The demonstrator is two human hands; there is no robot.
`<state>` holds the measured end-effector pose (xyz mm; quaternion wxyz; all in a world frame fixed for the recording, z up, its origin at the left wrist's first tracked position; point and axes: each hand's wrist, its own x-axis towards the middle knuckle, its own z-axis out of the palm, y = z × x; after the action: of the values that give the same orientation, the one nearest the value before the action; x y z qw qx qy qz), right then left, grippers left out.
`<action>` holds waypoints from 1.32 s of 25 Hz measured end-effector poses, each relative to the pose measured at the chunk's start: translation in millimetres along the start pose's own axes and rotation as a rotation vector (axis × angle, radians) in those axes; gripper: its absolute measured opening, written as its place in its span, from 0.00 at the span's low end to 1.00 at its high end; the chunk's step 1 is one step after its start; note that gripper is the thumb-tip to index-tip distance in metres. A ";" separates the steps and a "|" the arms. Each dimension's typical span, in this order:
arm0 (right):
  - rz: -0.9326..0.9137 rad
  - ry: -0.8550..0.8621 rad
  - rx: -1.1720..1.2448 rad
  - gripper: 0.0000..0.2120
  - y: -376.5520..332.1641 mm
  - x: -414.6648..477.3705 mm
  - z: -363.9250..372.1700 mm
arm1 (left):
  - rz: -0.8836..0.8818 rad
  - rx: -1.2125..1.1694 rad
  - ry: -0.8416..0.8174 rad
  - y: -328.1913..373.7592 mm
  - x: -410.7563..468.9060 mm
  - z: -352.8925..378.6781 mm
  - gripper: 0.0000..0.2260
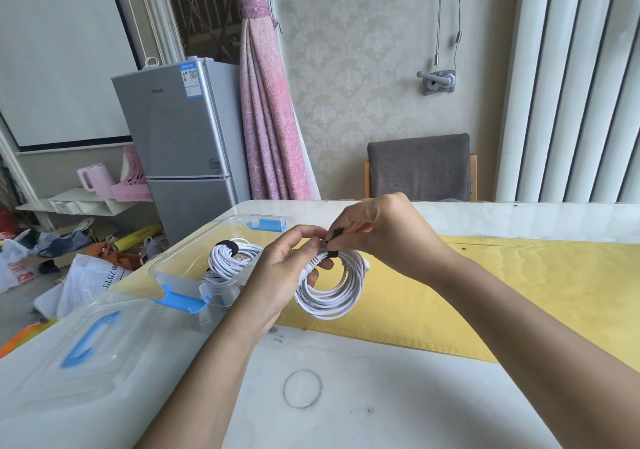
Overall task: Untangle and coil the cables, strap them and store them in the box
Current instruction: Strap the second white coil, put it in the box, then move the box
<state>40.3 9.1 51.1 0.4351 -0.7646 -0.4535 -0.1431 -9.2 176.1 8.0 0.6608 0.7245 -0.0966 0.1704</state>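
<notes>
A coiled white cable [332,292] hangs above the table in front of me. My left hand [284,268] grips the top of the coil. My right hand [377,230] pinches a black strap [335,240] that wraps around the coil's top. To the left stands a clear plastic box [173,261] with blue latches. Inside it lies another coiled white cable [230,258] bound with a black strap [228,247].
The box's clear lid [69,351] with a blue handle lies on the white table [381,396] at the near left. A yellow mat [519,292] covers the table's right half. A grey chair [419,166] stands behind the table, a fridge [180,143] at the left.
</notes>
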 end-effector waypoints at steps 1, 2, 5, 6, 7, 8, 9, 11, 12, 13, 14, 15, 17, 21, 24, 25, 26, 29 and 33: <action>0.005 0.000 0.008 0.03 -0.8 0.0 -0.5 | -0.003 -0.002 0.000 0.4 -0.1 0.5 0.08; 0.009 -0.006 0.013 0.03 -1.3 0.2 -1.1 | -0.010 -0.005 0.000 0.6 0.0 0.9 0.08; -0.008 -0.031 -0.015 0.02 -1.9 0.3 -1.0 | -0.027 -0.009 -0.009 1.6 0.0 0.9 0.07; -0.009 -0.035 -0.014 0.02 -1.3 0.0 0.2 | -0.031 -0.003 -0.014 1.8 -0.1 0.4 0.08; 0.003 -0.033 0.008 0.02 -0.1 -0.2 1.5 | -0.034 0.009 -0.018 2.4 -0.6 -0.1 0.08; 0.027 -0.027 0.042 0.02 1.9 -0.4 2.2 | -0.034 0.024 -0.022 2.4 -0.7 -0.4 0.08; 0.056 -0.020 0.080 0.02 4.2 -0.3 2.5 | -0.029 0.035 -0.025 2.9 -1.1 -0.4 0.07; 0.106 -0.019 0.135 0.02 9.0 -0.1 2.5 | -0.010 0.056 -0.033 2.9 -1.1 0.3 0.07; 0.126 -0.027 0.144 0.02 11.1 0.3 2.1 | 0.000 0.075 -0.038 2.5 -0.8 0.4 0.07; 0.141 -0.039 0.141 0.02 12.6 0.9 1.7 | 0.012 0.099 -0.042 1.8 -0.3 0.2 0.07; 0.155 -0.054 0.137 0.02 13.5 1.5 1.4 | 0.027 0.123 -0.046 0.9 0.4 -0.3 0.07; 0.170 -0.068 0.141 0.02 14.1 1.9 1.6 | 0.038 0.141 -0.049 -0.6 1.2 -1.2 0.06; 0.200 -0.089 0.165 0.02 14.0 1.8 2.9 | 0.041 0.170 -0.049 -2.6 2.6 -3.1 0.04; 0.223 -0.093 0.193 0.03 14.8 0.7 5.8 | 0.026 0.198 -0.059 -5.0 2.6 -2.7 0.05; 0.245 -0.072 0.237 0.03 16.6 0.7 4.2 | 0.029 0.179 -0.056 -4.8 2.2 -1.2 0.05; 0.252 -0.068 0.241 0.04 16.7 1.1 4.0 | 0.037 0.178 -0.052 -4.5 2.1 -1.1 0.05; 0.262 -0.063 0.249 0.05 16.5 1.4 3.9 | 0.045 0.178 -0.046 -4.2 1.9 -0.8 0.04; 0.287 -0.038 0.263 0.08 13.7 2.0 2.5 | 0.077 0.184 -0.027 -4.4 1.3 0.5 0.04; 0.301 -0.028 0.333 0.07 11.0 1.1 1.5 | 0.094 0.197 -0.017 -5.2 0.5 2.6 0.05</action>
<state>49.7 8.6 45.0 0.5654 -0.7432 -0.3576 0.0107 -6.5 174.2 3.3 0.5768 0.7821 -0.1188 0.2034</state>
